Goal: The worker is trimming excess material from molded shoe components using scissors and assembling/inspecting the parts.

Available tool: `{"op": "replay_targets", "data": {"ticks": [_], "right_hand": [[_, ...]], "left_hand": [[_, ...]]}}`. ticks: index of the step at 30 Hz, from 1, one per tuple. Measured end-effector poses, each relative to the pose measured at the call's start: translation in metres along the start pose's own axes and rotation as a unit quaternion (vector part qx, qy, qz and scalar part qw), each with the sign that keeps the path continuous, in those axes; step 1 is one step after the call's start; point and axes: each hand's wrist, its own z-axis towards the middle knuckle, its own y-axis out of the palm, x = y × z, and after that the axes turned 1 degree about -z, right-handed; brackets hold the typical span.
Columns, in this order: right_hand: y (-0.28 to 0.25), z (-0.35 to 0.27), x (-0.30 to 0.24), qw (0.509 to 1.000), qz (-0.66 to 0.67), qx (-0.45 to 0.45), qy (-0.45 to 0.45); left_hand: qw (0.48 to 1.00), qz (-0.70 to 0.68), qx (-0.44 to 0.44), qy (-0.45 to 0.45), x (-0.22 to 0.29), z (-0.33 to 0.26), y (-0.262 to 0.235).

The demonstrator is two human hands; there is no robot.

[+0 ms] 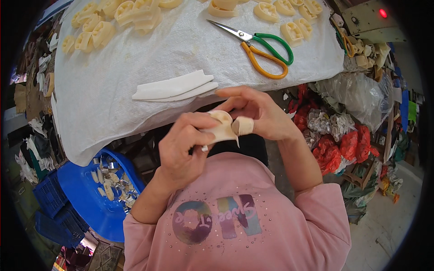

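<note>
Above my lap, close to the table's front edge, my left hand (187,142) is closed round a cream moulded piece (221,128) with a hollow, curved top and a thin lower edge. My right hand (262,113) meets its right side, the thumb wrapped in beige tape and pressed to the edge. The right index finger points left over the piece, and other fingers bend behind it. White curved strips (174,86) lie on the cloth just beyond my hands. Scissors (253,43) with one green and one orange handle rest farther right, blades apart.
A white woven cloth (108,81) covers the table. Several cream moulded pieces (135,13) sit along its far side. At lower left, a blue basin (77,185) holds metallic and cream bits. Red plastic bags (348,147) and clear wrap (357,95) crowd the right side.
</note>
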Motion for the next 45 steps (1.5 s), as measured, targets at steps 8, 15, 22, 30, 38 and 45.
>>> {"op": "replay_targets", "data": {"ticks": [8, 15, 22, 30, 38, 45], "right_hand": [[0.008, 0.003, -0.004, 0.999, -0.054, -0.001, 0.002], [0.024, 0.011, 0.013, 0.986, 0.029, 0.13, -0.1], [0.019, 0.014, 0.011, 0.92, -0.256, 0.145, -0.26], [0.026, 0.013, 0.01, 0.95, -0.156, 0.17, -0.21], [0.03, 0.008, -0.002, 0.877, -0.367, 0.193, -0.241], [0.025, 0.007, 0.007, 0.972, -0.048, 0.138, -0.184]], "left_hand": [[0.994, 0.061, -0.048, 0.07, 0.0, 0.007, -0.001], [0.983, -0.106, 0.117, -0.098, -0.003, 0.001, 0.009], [0.944, -0.207, 0.139, -0.217, 0.005, 0.004, 0.014], [0.944, -0.207, 0.107, -0.233, 0.004, 0.009, 0.011], [0.949, -0.202, 0.043, -0.24, 0.006, 0.005, 0.013], [0.919, -0.256, 0.063, -0.292, 0.006, 0.009, 0.01]]}}
